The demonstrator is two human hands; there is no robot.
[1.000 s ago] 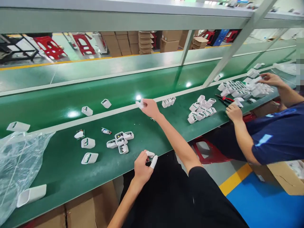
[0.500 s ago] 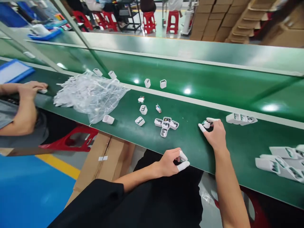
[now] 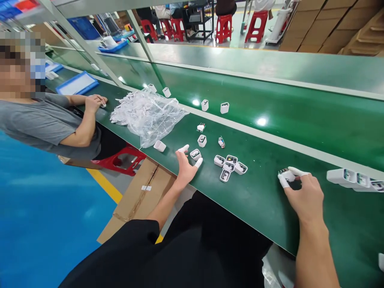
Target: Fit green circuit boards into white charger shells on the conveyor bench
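Note:
My left hand [image 3: 186, 166] reaches over the green bench with white finger cots on thumb and finger. Its fingers are apart on either side of a white plastic housing [image 3: 196, 154] with parts inside; I see no firm grip. Out to the right, my right hand [image 3: 304, 192] pinches a small circuit board with a white block [image 3: 288, 175] between cotted fingertips, close above the bench. Between the hands sits a cluster of several filled housings [image 3: 230, 166]. Another filled housing [image 3: 202, 141] and two loose circuit boards, one a board with coloured parts [image 3: 221, 142], lie beyond my left hand.
A clear plastic bag [image 3: 150, 116] of white pieces lies to the left, an open-ended housing [image 3: 160, 146] near it. Housings stand in a row [image 3: 342, 177] at the right. A co-worker in a grey shirt [image 3: 51, 120] sits at the left. A raised ledge borders the bench's back.
My left hand has moved from the bench's front edge leftward and forward to the housing, its fingers spreading. My right hand still holds the circuit board. The view has turned left.

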